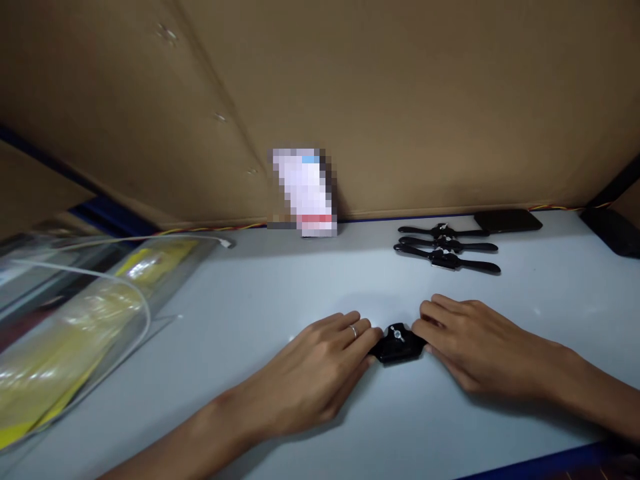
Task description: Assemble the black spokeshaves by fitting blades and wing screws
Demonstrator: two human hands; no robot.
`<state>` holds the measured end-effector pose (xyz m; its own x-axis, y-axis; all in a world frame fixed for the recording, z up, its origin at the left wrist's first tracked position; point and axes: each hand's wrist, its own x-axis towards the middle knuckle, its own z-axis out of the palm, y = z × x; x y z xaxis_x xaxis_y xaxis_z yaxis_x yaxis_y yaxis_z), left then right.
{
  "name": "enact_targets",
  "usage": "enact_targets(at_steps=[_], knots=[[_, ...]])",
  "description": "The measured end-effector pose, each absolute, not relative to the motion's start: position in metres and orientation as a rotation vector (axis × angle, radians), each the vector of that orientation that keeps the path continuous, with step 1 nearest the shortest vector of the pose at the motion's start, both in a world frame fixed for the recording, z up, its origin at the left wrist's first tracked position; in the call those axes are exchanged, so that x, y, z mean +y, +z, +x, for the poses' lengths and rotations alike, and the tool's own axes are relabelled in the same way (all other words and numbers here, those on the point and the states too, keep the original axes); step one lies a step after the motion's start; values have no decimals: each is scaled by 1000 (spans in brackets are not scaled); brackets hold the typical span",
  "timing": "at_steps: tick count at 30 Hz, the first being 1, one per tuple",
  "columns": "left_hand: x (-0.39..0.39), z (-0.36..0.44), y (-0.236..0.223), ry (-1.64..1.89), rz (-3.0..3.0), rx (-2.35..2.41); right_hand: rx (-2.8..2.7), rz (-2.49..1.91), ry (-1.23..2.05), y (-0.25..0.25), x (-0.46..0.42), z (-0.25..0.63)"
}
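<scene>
A black spokeshave [400,348] with a silver wing screw on its middle is held low over the pale table, between my two hands. My left hand [330,363] is closed around its left handle and wears a ring. Around the right handle, my right hand [480,347] is closed too. Both handles are mostly hidden by my fingers. Behind my right hand, three more black spokeshaves [445,257] lie in a stack of rows on the table.
A phone-like upright device [310,193], blurred out, leans on the cardboard wall [400,100]. At the back right lie a dark flat object [507,221] and another dark item [613,230]. Clear plastic packaging with yellow [95,320] and a white cable [145,300] cover the left side.
</scene>
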<state>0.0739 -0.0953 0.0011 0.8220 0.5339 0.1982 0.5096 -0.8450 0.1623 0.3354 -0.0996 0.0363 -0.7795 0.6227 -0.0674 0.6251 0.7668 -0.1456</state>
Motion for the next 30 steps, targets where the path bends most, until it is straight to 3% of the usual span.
enact_targets(at_steps=[7, 30], knots=[[-95, 75, 1, 350, 2933, 827, 2997, 937, -90, 31, -100, 335], [-95, 73, 1, 382, 2981, 763, 3018, 1064, -316, 33, -95, 336]])
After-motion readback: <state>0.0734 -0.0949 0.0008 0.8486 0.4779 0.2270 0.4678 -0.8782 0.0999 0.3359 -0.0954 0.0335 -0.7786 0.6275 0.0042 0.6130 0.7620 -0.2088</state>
